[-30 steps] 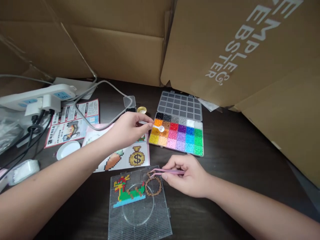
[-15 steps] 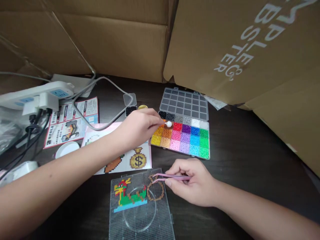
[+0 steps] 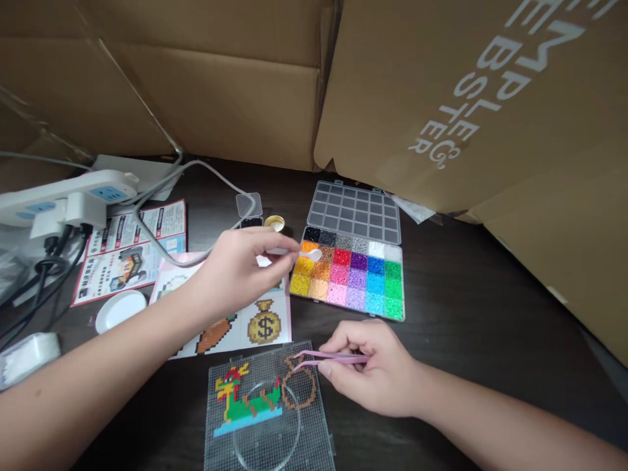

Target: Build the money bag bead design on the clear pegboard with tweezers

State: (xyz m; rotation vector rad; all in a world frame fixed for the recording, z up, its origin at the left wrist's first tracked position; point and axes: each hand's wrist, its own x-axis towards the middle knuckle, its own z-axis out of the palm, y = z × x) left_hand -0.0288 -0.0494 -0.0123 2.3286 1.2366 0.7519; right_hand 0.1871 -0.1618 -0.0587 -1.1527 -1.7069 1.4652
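Note:
My left hand [image 3: 248,268] pinches a small white spoon [image 3: 311,254], its bowl over the orange and brown compartments of the bead box [image 3: 360,299]. Whether beads lie in the spoon is too small to tell. Pink tweezers [image 3: 338,356] are held in my right hand [image 3: 375,369], their tips apart. Those tips hover at the upper part of a brown bead outline [image 3: 298,407] on the clear pegboard [image 3: 314,451]. Left of the outline on the same board is a green, red and yellow dragon of beads [image 3: 252,400] above a light blue strip.
A pattern sheet [image 3: 265,327] with a money bag picture lies behind the pegboard. Left are a white round lid [image 3: 120,310], a printed leaflet [image 3: 132,255] and a power strip [image 3: 105,190] with cables. A gold tin [image 3: 275,224] stands behind my left hand. Cardboard [image 3: 235,98] walls the back.
My left hand has drawn the spoon back to the left across the bead box. My right hand stays by the brown outline with the tweezers. The view has shifted slightly.

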